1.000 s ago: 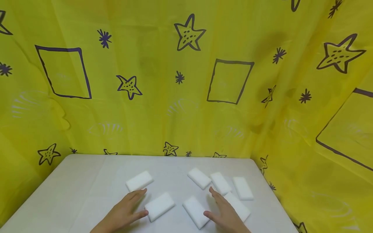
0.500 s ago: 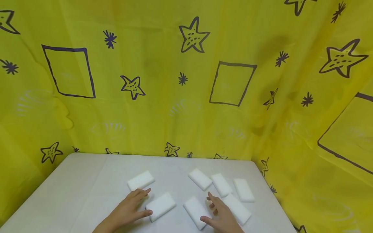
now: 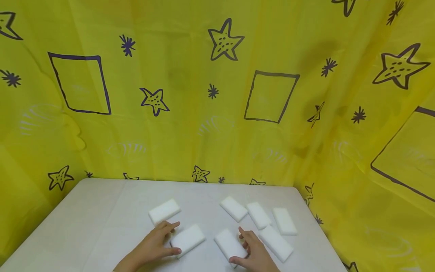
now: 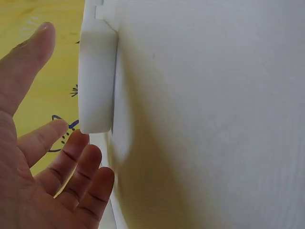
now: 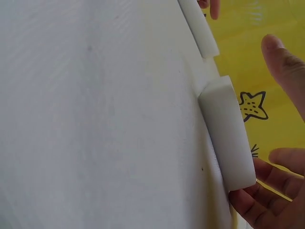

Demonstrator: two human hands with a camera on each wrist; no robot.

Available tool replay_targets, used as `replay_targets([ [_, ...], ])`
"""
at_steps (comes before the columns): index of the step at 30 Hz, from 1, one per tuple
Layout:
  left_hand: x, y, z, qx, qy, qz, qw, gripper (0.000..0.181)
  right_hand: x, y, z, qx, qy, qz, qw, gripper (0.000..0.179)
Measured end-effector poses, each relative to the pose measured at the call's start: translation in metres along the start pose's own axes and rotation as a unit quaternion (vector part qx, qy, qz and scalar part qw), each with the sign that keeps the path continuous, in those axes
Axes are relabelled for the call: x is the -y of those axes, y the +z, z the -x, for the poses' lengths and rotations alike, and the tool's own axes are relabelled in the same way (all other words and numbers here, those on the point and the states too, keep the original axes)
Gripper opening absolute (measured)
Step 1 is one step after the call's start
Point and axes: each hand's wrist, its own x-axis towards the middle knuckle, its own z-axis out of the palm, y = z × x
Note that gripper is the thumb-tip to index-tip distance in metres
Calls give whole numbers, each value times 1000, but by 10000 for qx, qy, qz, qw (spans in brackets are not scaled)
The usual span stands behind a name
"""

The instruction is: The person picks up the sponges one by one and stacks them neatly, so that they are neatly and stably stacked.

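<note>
White blocks (image 3: 259, 216): counted seven on the table (image 3: 91, 223). Saw left hand (image 3: 154, 243) beside near-left block (image 3: 188, 239), thumb and fingers parted, not gripping; right hand (image 3: 254, 251) at near-right block (image 3: 227, 243), fingers loosely bent, thumb apart. Could not tell contact. Logged one block (image 3: 164, 210) closer to far edge, four other blocks (image 3: 276, 243) toward far-right corner.

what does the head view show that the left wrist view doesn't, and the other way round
Only the head view shows the right hand and all seven white blocks together. Only the left wrist view shows the palm side of the left hand. Both show that hand, a white block, the white table and the yellow curtain.
</note>
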Motion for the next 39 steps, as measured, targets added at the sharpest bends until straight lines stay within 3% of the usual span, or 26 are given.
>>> replay_targets([
  [9,-2,5,-5,302,-267,111,9991,87,2,4,-2,-5,8,76,10000,95],
  [25,-2,8,-8,497,-205,137,9985,89,6,6,-5,280,524,111,9982,93],
  [39,0,10,-10,675,-257,225,9971,85,7,8,-6,365,535,331,9974,82],
])
